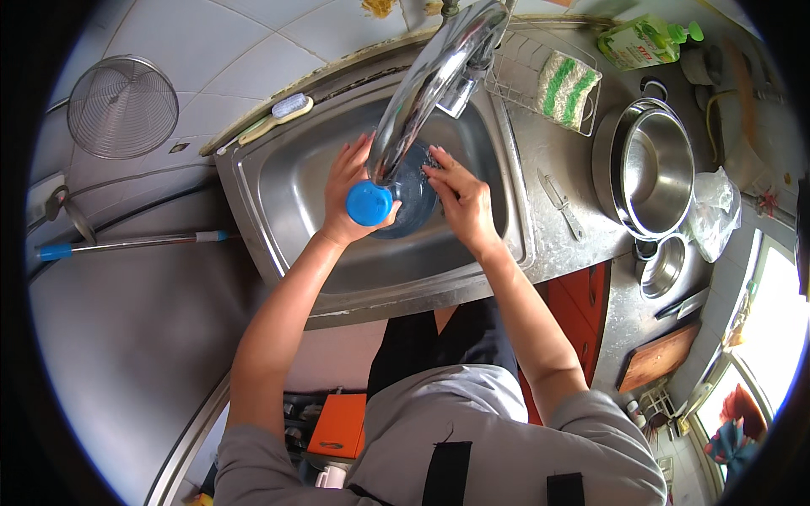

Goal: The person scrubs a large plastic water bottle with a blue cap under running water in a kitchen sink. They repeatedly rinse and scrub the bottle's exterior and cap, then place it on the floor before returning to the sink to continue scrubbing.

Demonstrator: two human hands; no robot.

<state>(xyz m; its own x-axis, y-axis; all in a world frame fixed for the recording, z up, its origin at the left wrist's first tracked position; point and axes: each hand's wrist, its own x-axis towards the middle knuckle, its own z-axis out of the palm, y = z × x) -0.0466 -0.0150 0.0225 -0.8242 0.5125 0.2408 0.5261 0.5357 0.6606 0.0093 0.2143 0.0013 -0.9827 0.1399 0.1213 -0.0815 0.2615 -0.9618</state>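
Observation:
My left hand (pixel 345 205) is curled around a round blue cap or lid (pixel 369 203); whether the cap joins the vessel beside it cannot be told. That vessel, a clear rounded container (pixel 414 205), sits under the chrome faucet (pixel 421 82) in the stainless steel sink (pixel 297 253). At its right edge, my right hand (pixel 465 199) has bent, parted fingers with wet-looking tips and nothing visible in them. The faucet spout hides part of the container and the space between my hands.
Right of the sink lie a peeler (pixel 560 202), stacked steel pots (pixel 658 171) and a wire rack (pixel 519 66) with a striped sponge (pixel 567 88). A green soap bottle (pixel 642 41) is behind. A brush (pixel 278 120) rests on the back ledge; a wooden cutting board (pixel 658 357) is farther right.

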